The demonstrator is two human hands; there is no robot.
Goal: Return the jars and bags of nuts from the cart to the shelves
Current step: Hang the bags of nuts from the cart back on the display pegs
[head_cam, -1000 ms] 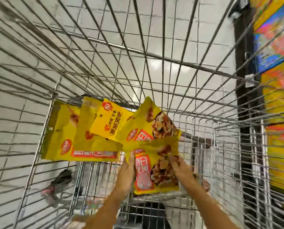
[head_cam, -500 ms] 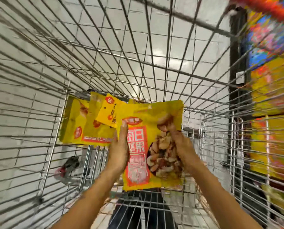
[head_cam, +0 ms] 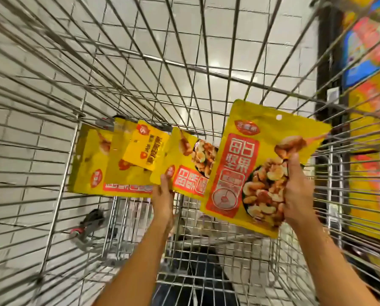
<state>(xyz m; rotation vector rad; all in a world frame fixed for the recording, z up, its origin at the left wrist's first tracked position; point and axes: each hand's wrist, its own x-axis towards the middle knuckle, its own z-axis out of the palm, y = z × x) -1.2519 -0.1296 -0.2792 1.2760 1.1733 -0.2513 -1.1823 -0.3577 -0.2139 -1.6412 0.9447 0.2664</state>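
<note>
From the head camera, my right hand [head_cam: 295, 191] is clamped on the right edge of a yellow bag of nuts [head_cam: 240, 164], thumb on the printed front and fingers behind it. The bag is up off the cart floor and tilted, its hang-hole end toward the far side. My left hand [head_cam: 163, 195] reaches the lower corner of a second bag [head_cam: 191, 168], which lies just left of the first. I cannot tell whether I have pinched that corner or only touch it.

Further left, more yellow bags [head_cam: 91, 164] lean against the cart wall [head_cam: 58, 195], with a small yellow pack [head_cam: 147, 146] lying over them. The shelves [head_cam: 370, 120] stand to the right, beyond the cart's wire side.

To do this well, I judge I should close the left fingers fully on the second bag's corner before lifting, since a slack pouch slips from a light touch. Then I would raise both bags clear above the wire rim so no corner snags, and carry them right, keeping each flat enough to stand on the shelf.
</note>
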